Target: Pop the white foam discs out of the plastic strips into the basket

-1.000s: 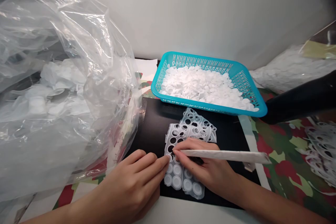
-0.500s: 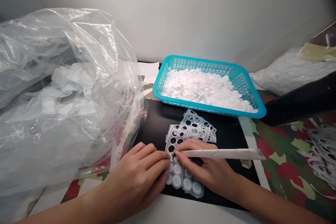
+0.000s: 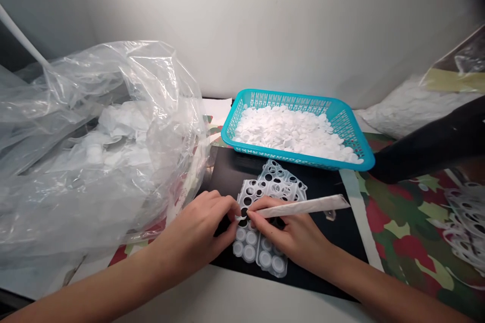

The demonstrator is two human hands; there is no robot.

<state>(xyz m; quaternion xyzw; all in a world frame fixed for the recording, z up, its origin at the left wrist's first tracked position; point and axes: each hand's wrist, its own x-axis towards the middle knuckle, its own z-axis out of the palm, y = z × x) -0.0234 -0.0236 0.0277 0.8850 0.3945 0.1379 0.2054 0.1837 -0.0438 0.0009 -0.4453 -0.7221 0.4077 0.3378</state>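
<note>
In my right hand (image 3: 291,222) is a slim, flat white stick-like tool (image 3: 310,205), gripped like a pen; its tip is hidden by the fingers. My left hand (image 3: 208,222) is closed in a pinch, thumb to forefinger, on a small white piece (image 3: 240,218). Both sets of fingertips meet over a translucent plastic sheet (image 3: 250,189) with rows of round holes. Nearer to me, white discs (image 3: 249,253) fill the sheet's rings. A second holed sheet (image 3: 286,174) lies partly beneath it. Everything rests on a black board (image 3: 231,169).
Behind the board stands a turquoise basket (image 3: 299,158) heaped with white discs (image 3: 280,128). A large clear plastic bag (image 3: 162,65) of white pieces bulges at left. To the right are a black tube-like object (image 3: 432,141), a filled bag (image 3: 405,106) and loose ring scraps (image 3: 470,227).
My left hand has drawn back slightly from flat on the sheet into a pinch with a white piece showing. The tool's rear end has swung up and left. The view has shifted slightly.
</note>
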